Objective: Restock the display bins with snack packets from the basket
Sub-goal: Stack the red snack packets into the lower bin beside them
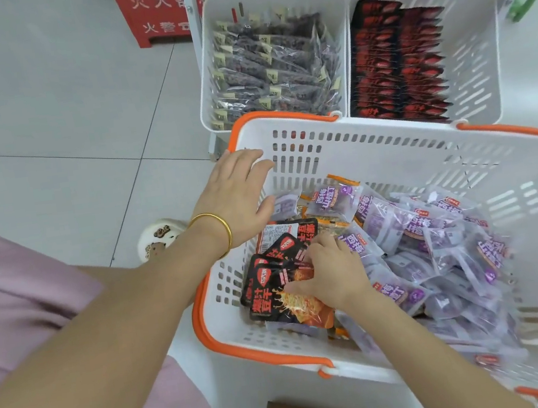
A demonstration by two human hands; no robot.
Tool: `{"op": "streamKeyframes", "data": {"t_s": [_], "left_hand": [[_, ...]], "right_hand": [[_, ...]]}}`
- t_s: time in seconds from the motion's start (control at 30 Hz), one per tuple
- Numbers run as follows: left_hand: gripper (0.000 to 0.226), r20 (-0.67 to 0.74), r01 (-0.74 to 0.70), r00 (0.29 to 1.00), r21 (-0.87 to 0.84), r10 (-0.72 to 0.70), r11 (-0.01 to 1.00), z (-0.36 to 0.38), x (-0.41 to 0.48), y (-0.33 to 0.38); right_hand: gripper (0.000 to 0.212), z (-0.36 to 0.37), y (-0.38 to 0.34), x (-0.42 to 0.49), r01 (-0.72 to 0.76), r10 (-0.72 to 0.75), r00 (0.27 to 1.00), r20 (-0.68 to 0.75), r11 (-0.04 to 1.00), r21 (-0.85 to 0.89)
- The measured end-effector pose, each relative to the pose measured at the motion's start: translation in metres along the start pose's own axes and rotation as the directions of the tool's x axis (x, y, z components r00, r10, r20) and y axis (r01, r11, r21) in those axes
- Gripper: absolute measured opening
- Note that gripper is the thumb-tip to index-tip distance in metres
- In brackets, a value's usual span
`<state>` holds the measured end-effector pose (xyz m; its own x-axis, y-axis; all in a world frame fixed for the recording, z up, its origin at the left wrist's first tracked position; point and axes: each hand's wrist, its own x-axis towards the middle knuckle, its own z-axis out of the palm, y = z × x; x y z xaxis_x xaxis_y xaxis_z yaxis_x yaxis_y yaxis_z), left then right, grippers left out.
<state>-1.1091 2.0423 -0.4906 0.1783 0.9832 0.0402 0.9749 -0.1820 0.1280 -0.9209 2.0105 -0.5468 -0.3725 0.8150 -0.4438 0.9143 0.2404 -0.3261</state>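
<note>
While your left hand rests flat with its fingers spread loose on the near-left corner of the basket, holding nothing, your right hand is down inside it, fingers curled onto a stack of black-and-red packets in the basket's left part. Looks like a grab on the top few, though how many you've got I can't tell. To the right of that stack, the rest of the basket is heaped with purple packets, and a couple of orange-edged ones poke out near the far wall. Just beyond the basket's far rim sit two white display bins side by side: the left bin is packed with clear packets of something dark, the right bin has rows of the black-and-red ones filling its left side. A gold bangle sits on your left wrist, right over the basket's left rim.
</note>
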Motion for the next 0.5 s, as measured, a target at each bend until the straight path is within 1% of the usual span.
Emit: {"op": "streamKeyframes", "data": {"t_s": [0.1, 0.17, 0.23, 0.3, 0.33, 0.37, 0.43, 0.47, 0.5], "left_hand": [[0.063, 0.011, -0.002, 1.000, 0.015, 0.002, 1.000, 0.001, 0.000, 0.000], [0.063, 0.012, -0.005, 1.000, 0.018, 0.004, 1.000, 0.002, 0.000, -0.001], [0.062, -0.008, -0.007, 1.000, -0.006, 0.007, 1.000, 0.002, 0.000, -0.001], [0.062, -0.061, 0.001, 0.998, -0.064, -0.005, 0.998, 0.001, 0.000, 0.000], [0.060, -0.099, 0.016, 0.995, -0.106, -0.026, 0.994, -0.001, 0.000, 0.002], [0.056, -0.128, 0.041, 0.990, -0.161, -0.062, 0.986, -0.002, 0.001, 0.005], [0.052, -0.147, 0.100, 0.977, -0.329, -0.155, 0.939, -0.006, 0.005, 0.018], [0.052, -0.130, 0.127, 0.971, -0.441, -0.203, 0.889, -0.008, 0.009, 0.028], [0.052, -0.076, 0.161, 0.966, -0.569, -0.247, 0.807, -0.011, 0.011, 0.040]], "right_hand": [[0.055, -0.002, 0.001, -0.003, 0.083, -0.078, 0.994, -0.077, 0.995, 0.060], [0.044, -0.011, 0.002, -0.005, 0.126, -0.100, 0.983, -0.154, 0.977, 0.172], [0.039, -0.024, 0.008, -0.009, 0.071, -0.012, 0.986, -0.164, 0.932, 0.355], [0.035, -0.040, 0.021, -0.012, 0.002, 0.098, 0.981, -0.167, 0.858, 0.514], [0.032, -0.048, 0.028, -0.015, -0.016, 0.156, 0.971, -0.180, 0.797, 0.604], [0.030, -0.055, 0.037, -0.016, -0.019, 0.218, 0.957, -0.189, 0.701, 0.713], [0.022, -0.070, 0.050, -0.019, 0.028, 0.326, 0.929, -0.178, 0.417, 0.908], [0.018, -0.075, 0.055, -0.020, 0.057, 0.360, 0.919, -0.161, 0.282, 0.958], [0.015, -0.079, 0.058, -0.021, 0.083, 0.383, 0.912, -0.145, 0.173, 0.981]]}}
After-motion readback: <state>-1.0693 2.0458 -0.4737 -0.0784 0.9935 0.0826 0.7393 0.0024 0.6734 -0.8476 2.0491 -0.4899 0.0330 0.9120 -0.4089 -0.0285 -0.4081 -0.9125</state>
